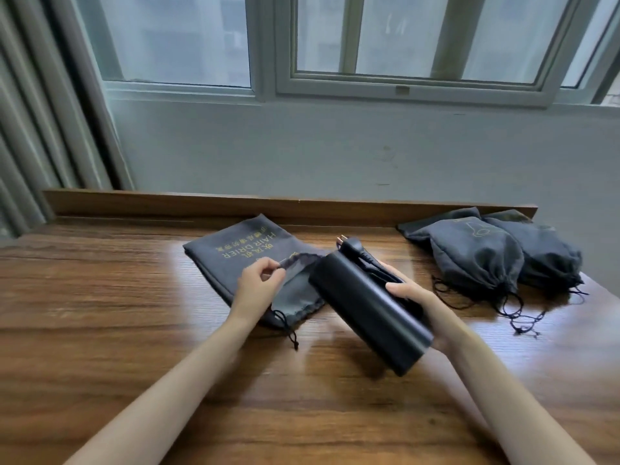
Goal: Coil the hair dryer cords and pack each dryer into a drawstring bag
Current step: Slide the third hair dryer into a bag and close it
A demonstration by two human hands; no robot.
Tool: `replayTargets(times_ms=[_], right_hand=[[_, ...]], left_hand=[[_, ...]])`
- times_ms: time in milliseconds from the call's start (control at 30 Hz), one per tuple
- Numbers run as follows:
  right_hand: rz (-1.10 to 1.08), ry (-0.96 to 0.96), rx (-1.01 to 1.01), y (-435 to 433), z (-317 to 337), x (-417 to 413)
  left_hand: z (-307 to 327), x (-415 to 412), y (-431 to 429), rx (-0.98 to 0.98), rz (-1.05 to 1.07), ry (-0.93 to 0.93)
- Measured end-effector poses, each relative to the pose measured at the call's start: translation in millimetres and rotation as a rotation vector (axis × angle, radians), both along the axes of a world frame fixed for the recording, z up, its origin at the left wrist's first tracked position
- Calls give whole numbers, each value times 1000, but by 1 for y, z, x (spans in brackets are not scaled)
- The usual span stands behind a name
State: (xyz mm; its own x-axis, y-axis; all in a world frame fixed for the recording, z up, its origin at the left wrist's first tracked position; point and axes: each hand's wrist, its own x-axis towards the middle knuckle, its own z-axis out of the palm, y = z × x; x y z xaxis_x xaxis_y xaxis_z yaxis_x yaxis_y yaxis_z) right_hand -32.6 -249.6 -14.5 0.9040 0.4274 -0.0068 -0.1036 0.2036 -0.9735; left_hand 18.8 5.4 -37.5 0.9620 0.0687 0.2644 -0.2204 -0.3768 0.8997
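Wood-grain worktop (117,297), seen from the head camera; both forearms reach in from the near edge.

Left hand (258,283): wrist raised, knuckles up. Its fingers (275,267) are curled and pinch the hem at the mouth of the flat drawstring bag (241,250), lifting that edge slightly. The rest of the bag lies flat, gold "HAIR DRIER" print facing up. Its drawstring (289,328) trails toward the near side, with the knotted end on the wood.

Right hand (423,305): palm turned inward, thumb over the top and fingers wrapped round the far side of the black hair dryer (369,313). It grips the dryer together with the folded cord (377,265). The dryer is held off the worktop, tilted, with its far end just beside the lifted bag mouth. The plug (349,245) sticks out past that end, prongs pointing away.

Edges and room: a raised wooden ledge (268,204) runs along the back. The right edge of the worktop passes close by the filled bags. A broad stretch of wood lies open left of the left forearm and toward the near edge.

Count:
- Hair dryers: one.
- Drawstring bags: three certain. One is flat, and two are filled and cinched, (469,255) and (545,260), touching each other at far right with loose strings (516,313) spilling forward.
- A dark flat corner shows behind the filled bags; I cannot tell whether it is a further bag.
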Motion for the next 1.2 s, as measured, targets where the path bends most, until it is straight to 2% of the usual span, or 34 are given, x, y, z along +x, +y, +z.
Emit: replayTargets(times_ms=[133, 233, 467, 567, 667, 733, 867, 1000, 1067, 1200], right_hand=[[147, 8, -230, 11, 3, 0], [142, 100, -303, 21, 1, 6], [-89, 420, -231, 16, 0, 28], [-118, 499, -133, 18, -3, 28], [-116, 520, -109, 23, -4, 24], [-138, 489, -163, 29, -1, 22], [-165, 297, -289, 50, 3, 20], [-123, 276, -235, 68, 2, 22], [-187, 248, -190, 77, -1, 24], [-382, 199, -36, 93, -10, 27]], left_hand=[[15, -2, -2, -47, -25, -70], [21, -7, 1, 70, -93, -122], [25, -23, 23, 424, -171, -292], [17, -31, 26, 679, -218, -216], [19, -39, 24, 828, -67, -130], [23, -39, 22, 756, -23, -148], [27, -33, 6, 504, -87, -277], [32, -29, -5, 460, -172, -339], [33, -30, -5, 439, -273, -356], [30, -41, -1, 279, -438, -246]])
